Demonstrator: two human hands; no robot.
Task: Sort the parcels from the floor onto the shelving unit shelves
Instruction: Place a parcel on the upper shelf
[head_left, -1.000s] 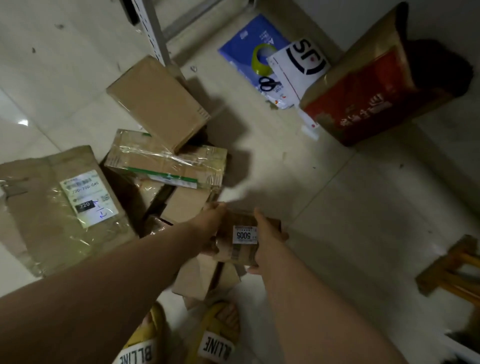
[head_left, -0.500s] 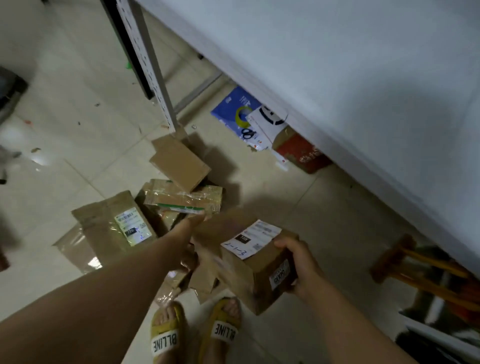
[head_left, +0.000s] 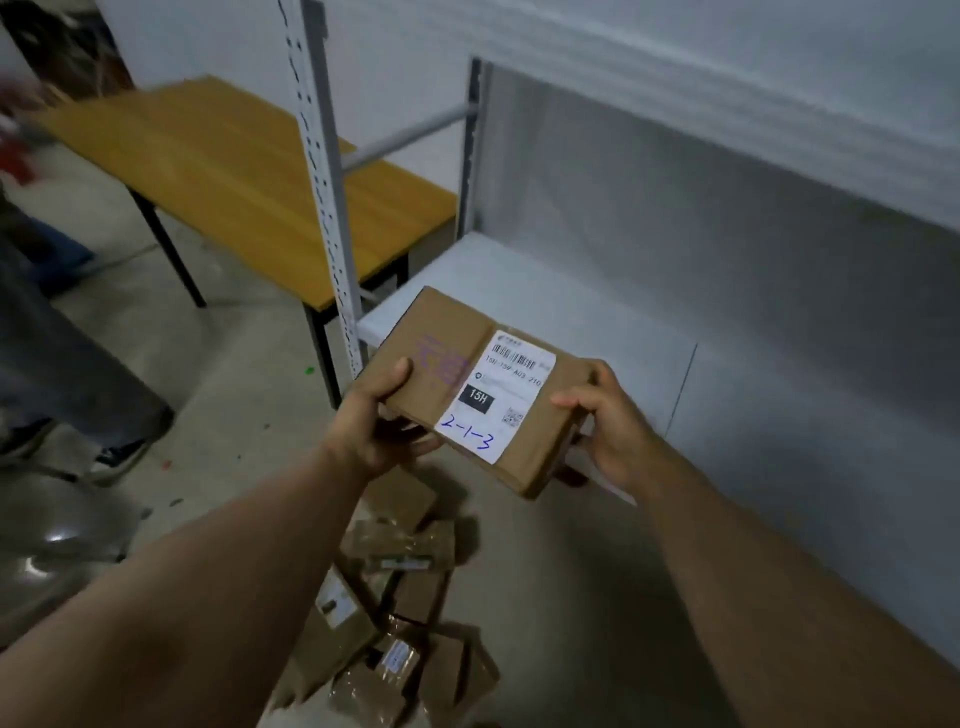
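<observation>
Both forearms reach forward from the lower frame. The left hand grips the left end of a brown cardboard parcel, thumb flat on the top face and fingers curled underneath. The right hand holds the opposite end, thumb on the top edge and fingers wrapped round the side; their tips are hidden. The parcel is carried in the air between the two hands, tilted, its top face toward the camera, and lies in line with the front edge of the lower shelf. Whether it touches that shelf cannot be told. A white label on the top face bears a barcode, a black patch reading "15H" and the handwritten blue mark "2-1-3"; the faint purple marking beside it is illegible. Below the hands, a pile of parcels lies on the grey floor, boxes and taped brown bags overlapping one another. Beyond the held parcel, the white shelf of the shelving unit carries nothing visible. A perforated upright stands at its front left corner. Behind that upright stands a wooden-topped table on dark legs. At far left, a second person's trouser leg and dark shoe are visible, blurred.
</observation>
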